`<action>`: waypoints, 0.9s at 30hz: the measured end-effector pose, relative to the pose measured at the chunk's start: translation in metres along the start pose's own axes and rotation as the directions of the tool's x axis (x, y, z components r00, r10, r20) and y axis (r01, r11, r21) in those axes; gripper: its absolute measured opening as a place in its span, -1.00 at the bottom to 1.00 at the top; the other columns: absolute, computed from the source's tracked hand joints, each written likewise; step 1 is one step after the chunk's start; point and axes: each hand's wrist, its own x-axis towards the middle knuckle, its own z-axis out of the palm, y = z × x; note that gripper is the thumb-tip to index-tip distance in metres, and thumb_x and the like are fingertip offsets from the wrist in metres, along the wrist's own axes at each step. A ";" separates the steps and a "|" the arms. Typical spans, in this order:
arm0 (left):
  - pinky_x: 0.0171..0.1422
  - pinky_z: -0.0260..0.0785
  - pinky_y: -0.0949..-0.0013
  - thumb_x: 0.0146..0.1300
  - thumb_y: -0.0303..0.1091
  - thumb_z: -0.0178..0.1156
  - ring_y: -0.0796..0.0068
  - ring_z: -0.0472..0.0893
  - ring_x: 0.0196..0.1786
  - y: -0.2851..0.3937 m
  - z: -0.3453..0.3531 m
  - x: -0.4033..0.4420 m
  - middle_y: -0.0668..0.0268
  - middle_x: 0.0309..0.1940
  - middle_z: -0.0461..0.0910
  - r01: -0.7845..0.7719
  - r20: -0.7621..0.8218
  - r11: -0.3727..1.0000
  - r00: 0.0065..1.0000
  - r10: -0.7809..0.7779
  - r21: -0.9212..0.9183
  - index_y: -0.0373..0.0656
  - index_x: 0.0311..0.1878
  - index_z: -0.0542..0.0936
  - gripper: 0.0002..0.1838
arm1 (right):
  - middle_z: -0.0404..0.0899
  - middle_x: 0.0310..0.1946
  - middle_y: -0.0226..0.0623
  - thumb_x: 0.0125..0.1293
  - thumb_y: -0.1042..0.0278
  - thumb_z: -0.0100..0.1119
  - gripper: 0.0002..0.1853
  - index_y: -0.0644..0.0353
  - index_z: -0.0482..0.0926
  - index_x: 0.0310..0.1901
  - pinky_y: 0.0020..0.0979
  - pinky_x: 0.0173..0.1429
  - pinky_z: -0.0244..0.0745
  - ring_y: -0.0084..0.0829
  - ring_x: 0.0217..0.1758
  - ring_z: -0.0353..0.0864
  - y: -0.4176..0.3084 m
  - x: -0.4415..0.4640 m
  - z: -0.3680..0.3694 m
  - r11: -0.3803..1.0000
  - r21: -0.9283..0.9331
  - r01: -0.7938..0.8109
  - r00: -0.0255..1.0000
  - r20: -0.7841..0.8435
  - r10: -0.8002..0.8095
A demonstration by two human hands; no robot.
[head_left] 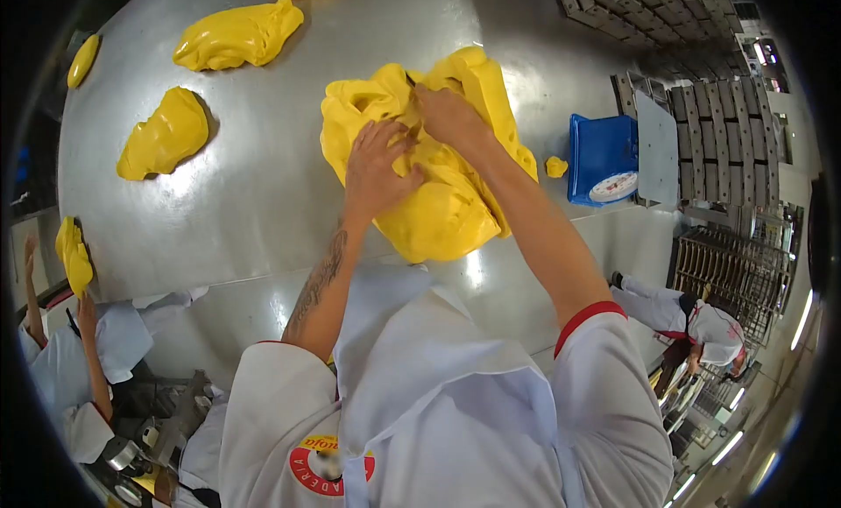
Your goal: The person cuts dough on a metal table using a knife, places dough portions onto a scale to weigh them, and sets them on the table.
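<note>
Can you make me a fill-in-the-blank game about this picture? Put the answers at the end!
1. The person's left hand and right hand are both on a big lump of dough coloured ____.
2. The body of the scale is coloured ____.
3. The tattoo is on the person's ____ arm.
4. The edge of the person's right sleeve is coloured ____.

Missing words: yellow; blue; left; red.

Round badge (307,473) on wearer's white shirt (267,398): red ring reads "ADER…", rest unclear; yellow part's lettering seems to end "oja". Blue scale (603,149): dial (614,187) markings too small to read.
</note>
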 end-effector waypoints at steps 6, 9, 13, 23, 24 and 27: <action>0.52 0.25 0.02 -0.06 -0.27 0.40 0.20 0.54 0.27 -0.020 -0.002 -0.014 0.28 0.09 0.63 -0.040 -0.053 0.999 0.998 0.038 -0.034 -0.12 -0.14 0.73 -0.65 | 0.64 -0.29 0.19 0.25 0.57 0.04 -0.38 0.17 0.31 0.40 0.09 -0.09 0.55 0.20 -0.18 0.65 -0.007 -0.115 -0.032 0.996 0.050 -0.067 0.988 0.145 0.059; 0.51 0.27 0.03 -0.04 -0.29 0.39 0.19 0.55 0.26 -0.024 0.000 -0.017 0.29 0.08 0.64 -0.060 -0.074 0.997 0.996 0.056 -0.047 -0.14 -0.14 0.73 -0.66 | 0.63 -0.26 0.18 0.24 0.57 0.06 -0.34 0.11 0.31 0.43 0.09 -0.12 0.55 0.21 -0.20 0.65 0.004 -0.192 -0.027 0.987 0.041 -0.152 0.971 0.195 0.142; 0.50 0.28 0.08 -0.01 -0.37 0.37 0.17 0.53 0.32 -0.027 -0.010 -0.028 0.28 0.11 0.64 -0.058 -0.030 0.996 0.998 0.056 -0.068 -0.17 -0.11 0.73 -0.67 | 0.62 -0.29 0.14 0.23 0.58 0.09 -0.29 0.05 0.29 0.47 0.05 -0.17 0.58 0.17 -0.25 0.66 0.020 -0.289 0.009 0.965 -0.003 -0.261 0.928 0.274 0.252; 0.50 0.29 0.15 0.16 -0.45 0.26 0.12 0.43 0.42 0.016 -0.017 0.034 0.15 0.29 0.54 0.112 -0.096 0.984 0.987 -0.126 -0.142 -0.18 0.23 0.60 -0.51 | 0.67 -0.01 0.02 0.38 0.62 0.09 -0.42 0.05 0.42 0.42 -0.32 -0.02 0.56 -0.04 -0.18 0.70 0.031 -0.486 -0.025 0.601 0.573 -0.557 0.798 0.170 0.578; 0.54 0.21 0.09 0.21 -0.39 0.25 0.09 0.39 0.45 0.021 0.001 0.059 0.12 0.33 0.50 0.170 -0.170 0.966 0.964 -0.204 -0.192 -0.19 0.28 0.56 -0.48 | 0.66 0.04 0.03 0.37 0.63 0.09 -0.43 0.06 0.43 0.41 -0.35 0.01 0.56 -0.05 -0.16 0.71 0.030 -0.483 -0.040 0.560 0.595 -0.577 0.762 0.144 0.631; 0.64 -0.06 -0.07 0.27 -0.19 0.26 0.02 0.26 0.52 0.004 0.072 0.104 0.08 0.41 0.40 0.314 -0.208 0.946 0.933 -0.292 0.080 -0.21 0.33 0.52 -0.42 | 0.64 0.11 0.02 0.37 0.64 0.08 -0.42 0.09 0.42 0.42 -0.38 0.04 0.55 -0.09 -0.10 0.73 0.021 -0.431 -0.085 0.613 0.633 -0.472 0.741 -0.091 0.665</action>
